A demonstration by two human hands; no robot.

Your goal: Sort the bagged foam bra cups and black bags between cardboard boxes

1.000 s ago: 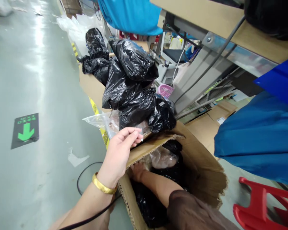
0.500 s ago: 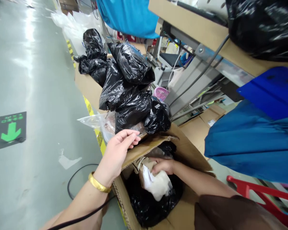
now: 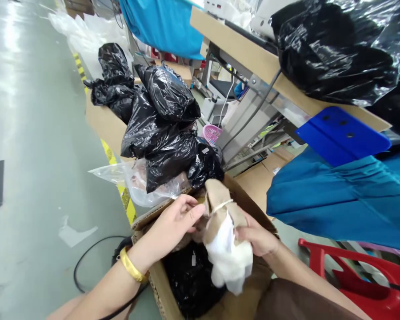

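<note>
My right hand (image 3: 255, 233) grips a bundle of tan and white fabric pieces (image 3: 225, 240), held by a pale band near its tan end. The bundle is tilted over an open cardboard box (image 3: 158, 284), its lower white part slightly blurred. My left hand (image 3: 178, 218), with a gold bangle at the wrist, is beside the bundle's banded end. Its fingers are loosely bent, with the thumb apart; I cannot tell whether the thumb tip touches the fabric. Down in the box lies a black plastic bag (image 3: 193, 280) with a small white tag.
Several filled black bags (image 3: 160, 129) are heaped beyond the box, beside a clear plastic bag (image 3: 143, 182). A worktable (image 3: 233, 40) carrying another black bag (image 3: 333, 58) stands at upper right. A red plastic stool (image 3: 360, 275) is at lower right; a black cable (image 3: 86, 249) lies on the floor.
My right hand has lifted the fabric bundle up from inside the box. My left hand has come right and down beside its banded end. The view has shifted to the right.
</note>
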